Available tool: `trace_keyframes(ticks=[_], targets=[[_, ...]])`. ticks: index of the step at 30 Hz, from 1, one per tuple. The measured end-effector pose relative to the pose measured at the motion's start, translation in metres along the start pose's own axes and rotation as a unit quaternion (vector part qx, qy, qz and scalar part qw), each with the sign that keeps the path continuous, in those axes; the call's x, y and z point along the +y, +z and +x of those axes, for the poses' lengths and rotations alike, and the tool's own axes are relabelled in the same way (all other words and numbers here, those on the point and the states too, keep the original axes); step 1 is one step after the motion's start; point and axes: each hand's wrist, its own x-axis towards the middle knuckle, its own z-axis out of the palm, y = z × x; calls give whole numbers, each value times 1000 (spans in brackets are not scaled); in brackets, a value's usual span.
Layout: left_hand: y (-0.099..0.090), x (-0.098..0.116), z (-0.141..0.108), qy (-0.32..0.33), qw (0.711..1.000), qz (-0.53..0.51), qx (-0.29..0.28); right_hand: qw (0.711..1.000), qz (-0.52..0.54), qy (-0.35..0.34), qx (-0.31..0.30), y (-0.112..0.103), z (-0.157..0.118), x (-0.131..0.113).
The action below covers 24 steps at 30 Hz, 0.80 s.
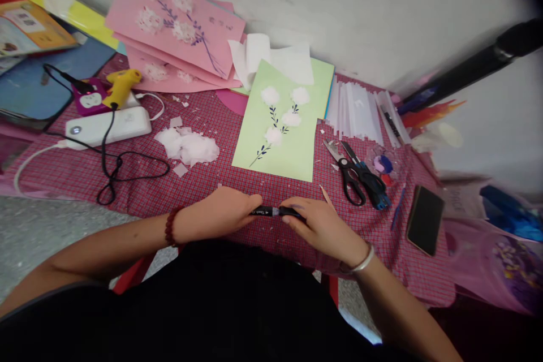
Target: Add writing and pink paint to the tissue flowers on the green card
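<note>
Both my hands meet at the table's front edge around a black marker pen [266,211]. My left hand [218,210] is closed on its barrel, where white lettering shows. My right hand [320,225] pinches the black end on the other side, and a grey band shows between the two dark parts. Whether the cap is on or partly off, I cannot tell. Just beyond lies a light green sheet [250,124] with white tissue blossoms [274,136] and dark painted stems and leaves.
Scissors [348,178] and a phone [425,219] lie to the right. Left are tissue squares [189,147], a white power strip [108,127] and a yellow glue gun [123,87] with a looping cord. Pink flower cards [216,22] and a tissue roll [258,51] stand at the wall.
</note>
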Motion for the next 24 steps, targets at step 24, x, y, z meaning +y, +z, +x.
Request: trace_keyframes(ticks=[24], targets=[[19, 8, -7, 42, 997, 44, 55, 999, 3, 28, -31, 17, 3, -17]])
